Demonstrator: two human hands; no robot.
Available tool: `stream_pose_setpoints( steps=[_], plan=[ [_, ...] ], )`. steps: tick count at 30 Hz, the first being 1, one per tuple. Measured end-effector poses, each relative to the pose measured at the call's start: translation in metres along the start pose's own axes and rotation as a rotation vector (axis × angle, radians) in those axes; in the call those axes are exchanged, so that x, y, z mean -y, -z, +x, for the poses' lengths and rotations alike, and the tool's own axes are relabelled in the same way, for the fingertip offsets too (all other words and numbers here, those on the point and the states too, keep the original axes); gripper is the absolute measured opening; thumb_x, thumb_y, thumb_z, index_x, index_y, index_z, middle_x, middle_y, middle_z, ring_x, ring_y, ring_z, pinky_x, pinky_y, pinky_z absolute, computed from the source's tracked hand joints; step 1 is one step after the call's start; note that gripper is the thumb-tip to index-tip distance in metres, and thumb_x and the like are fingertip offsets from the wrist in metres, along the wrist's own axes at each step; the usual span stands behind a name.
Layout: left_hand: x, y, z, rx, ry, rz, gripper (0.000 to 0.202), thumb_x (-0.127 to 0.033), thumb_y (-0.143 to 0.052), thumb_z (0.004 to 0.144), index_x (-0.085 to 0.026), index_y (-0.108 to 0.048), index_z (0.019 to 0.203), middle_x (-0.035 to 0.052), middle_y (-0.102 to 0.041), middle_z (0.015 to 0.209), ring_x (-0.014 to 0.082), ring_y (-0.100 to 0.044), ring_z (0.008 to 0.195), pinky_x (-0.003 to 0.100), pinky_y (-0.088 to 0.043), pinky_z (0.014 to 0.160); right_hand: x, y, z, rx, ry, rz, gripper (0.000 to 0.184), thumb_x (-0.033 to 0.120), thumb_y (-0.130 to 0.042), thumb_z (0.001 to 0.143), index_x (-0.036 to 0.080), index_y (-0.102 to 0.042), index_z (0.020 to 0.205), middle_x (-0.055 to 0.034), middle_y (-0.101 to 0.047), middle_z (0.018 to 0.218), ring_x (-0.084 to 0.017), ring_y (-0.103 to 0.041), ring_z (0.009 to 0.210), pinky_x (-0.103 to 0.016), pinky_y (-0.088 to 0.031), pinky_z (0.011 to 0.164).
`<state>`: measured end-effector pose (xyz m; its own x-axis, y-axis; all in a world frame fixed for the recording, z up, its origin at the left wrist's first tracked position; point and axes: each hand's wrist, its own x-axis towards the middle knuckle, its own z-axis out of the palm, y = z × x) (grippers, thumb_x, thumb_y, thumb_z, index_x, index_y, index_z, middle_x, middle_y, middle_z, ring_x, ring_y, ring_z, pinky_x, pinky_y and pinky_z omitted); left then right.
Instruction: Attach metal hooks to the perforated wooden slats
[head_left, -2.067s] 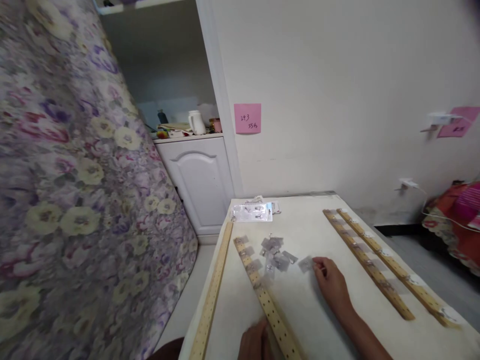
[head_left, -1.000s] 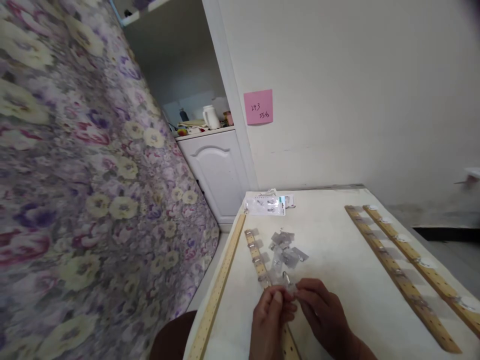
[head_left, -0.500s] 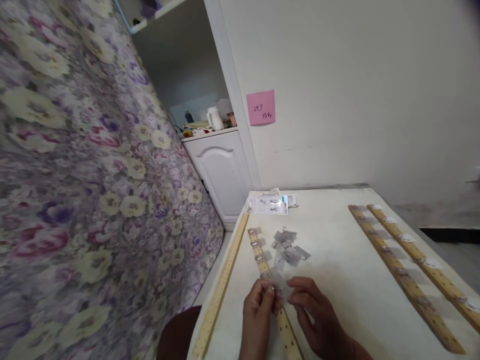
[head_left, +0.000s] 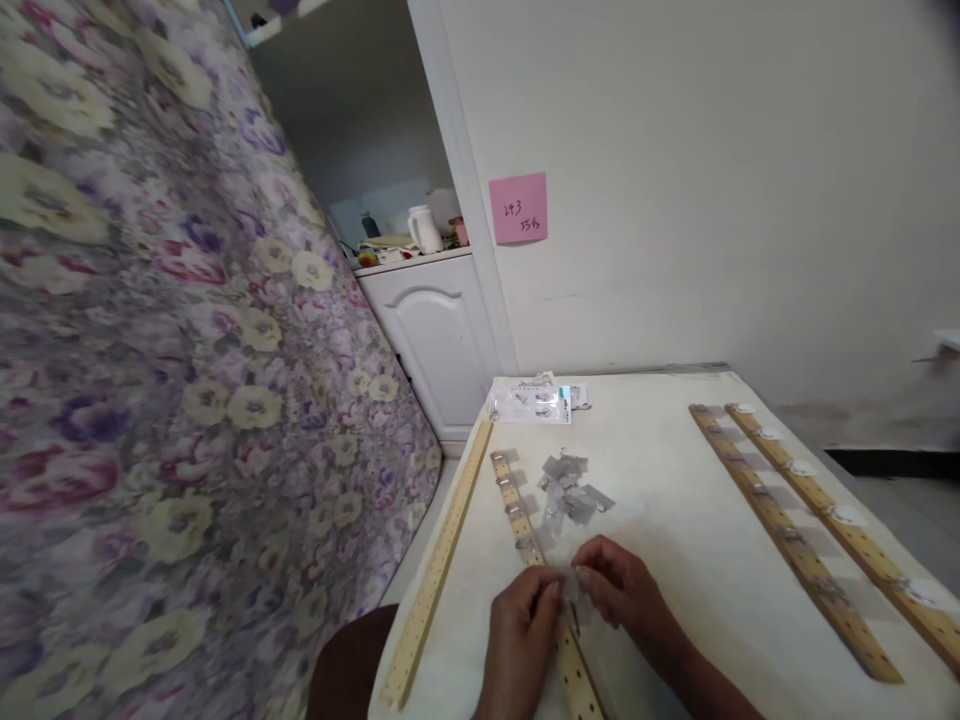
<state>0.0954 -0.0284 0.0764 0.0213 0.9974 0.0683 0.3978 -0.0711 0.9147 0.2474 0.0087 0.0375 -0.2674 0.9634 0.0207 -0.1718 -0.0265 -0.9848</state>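
Note:
A small clear plastic bag [head_left: 571, 583] is stretched between my two hands, its contents too blurred to make out. My left hand [head_left: 523, 625] pinches one side of it with thumb and forefinger, just over a wooden strip with holes [head_left: 574, 680]. My right hand [head_left: 616, 588] has its fingertips closed at the bag's other side, to the right of the strip. Several metal fittings [head_left: 513, 510] sit along the strip's far end. Beyond my hands lies a pile of small bags [head_left: 576, 495] that hold metal parts.
On the left lies another pale wooden strip [head_left: 439, 570]. Two strips bearing fittings lie at right: a darker one [head_left: 802, 555] and one with white round pieces [head_left: 817, 490]. Flat packs [head_left: 531, 404] rest at the table's back edge. A flowered curtain [head_left: 210, 330] hangs on the left.
My right hand's fingers have closed in on the bag, and the bag has shifted slightly right, off the strip's middle. The view has moved slightly.

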Motion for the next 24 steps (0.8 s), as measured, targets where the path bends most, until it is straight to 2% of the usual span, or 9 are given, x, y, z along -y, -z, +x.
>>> stream_pose_setpoints(
  steps=[3,8,11,14,18,20,24],
  plan=[
    [0.002,-0.003,0.001,0.013,0.014,-0.02,0.023,-0.032,-0.051,0.085,-0.018,-0.07,0.088,0.0018,-0.067,0.074,0.0175,-0.058,0.072,0.024,-0.043,0.066,0.0,-0.001,0.0,0.033,-0.033,0.019,0.025,0.041,-0.061,0.075,0.02,-0.049,0.073,0.0117,-0.042,0.047,-0.004,-0.033,0.035,-0.018,-0.025,0.036],
    [0.009,-0.003,0.002,0.031,0.017,-0.056,0.023,-0.03,-0.049,0.087,-0.019,-0.068,0.093,0.003,-0.07,0.083,0.0183,-0.061,0.078,0.025,-0.045,0.071,-0.005,-0.005,-0.002,0.112,-0.053,-0.017,0.013,0.028,-0.058,0.075,0.02,-0.048,0.078,0.0125,-0.045,0.051,-0.002,-0.035,0.034,-0.015,-0.025,0.034],
    [0.015,0.001,-0.001,-0.016,0.029,-0.04,0.024,-0.036,-0.049,0.087,-0.019,-0.065,0.093,0.0021,-0.068,0.078,0.0173,-0.06,0.073,0.024,-0.045,0.066,-0.009,-0.007,-0.002,0.129,-0.078,-0.035,0.011,0.025,-0.056,0.075,0.02,-0.048,0.078,0.0126,-0.046,0.051,-0.002,-0.036,0.032,-0.015,-0.026,0.033],
    [0.022,0.008,-0.006,-0.13,0.04,-0.012,0.028,-0.042,-0.047,0.087,-0.019,-0.064,0.09,0.0007,-0.065,0.072,0.0171,-0.058,0.068,0.024,-0.045,0.063,-0.014,-0.007,0.001,0.038,-0.114,-0.037,0.014,0.03,-0.057,0.075,0.021,-0.046,0.075,0.0128,-0.045,0.049,-0.004,-0.039,0.031,-0.015,-0.028,0.032],
    [0.034,0.012,-0.012,-0.273,0.024,0.03,0.031,-0.048,-0.049,0.084,-0.02,-0.062,0.085,0.0011,-0.064,0.072,0.0192,-0.059,0.07,0.027,-0.046,0.066,-0.021,-0.008,0.007,-0.079,-0.132,-0.048,0.019,0.035,-0.057,0.075,0.021,-0.044,0.073,0.0114,-0.048,0.049,-0.006,-0.046,0.034,-0.017,-0.034,0.033],
    [0.04,0.01,-0.014,-0.294,0.034,0.044,0.033,-0.05,-0.049,0.083,-0.02,-0.062,0.086,0.0014,-0.065,0.072,0.0192,-0.059,0.069,0.027,-0.047,0.065,-0.025,-0.012,0.01,-0.094,-0.129,-0.045,0.019,0.036,-0.057,0.075,0.022,-0.044,0.075,0.0109,-0.049,0.049,-0.007,-0.048,0.035,-0.018,-0.036,0.034],
    [0.051,0.007,-0.015,-0.257,0.05,0.039,0.033,-0.048,-0.051,0.083,-0.019,-0.063,0.095,0.0007,-0.063,0.072,0.0172,-0.057,0.065,0.026,-0.046,0.062,-0.031,-0.022,0.013,-0.122,-0.16,-0.064,0.018,0.033,-0.055,0.075,0.022,-0.043,0.081,0.0095,-0.054,0.047,-0.009,-0.051,0.037,-0.021,-0.043,0.038]
  ],
)
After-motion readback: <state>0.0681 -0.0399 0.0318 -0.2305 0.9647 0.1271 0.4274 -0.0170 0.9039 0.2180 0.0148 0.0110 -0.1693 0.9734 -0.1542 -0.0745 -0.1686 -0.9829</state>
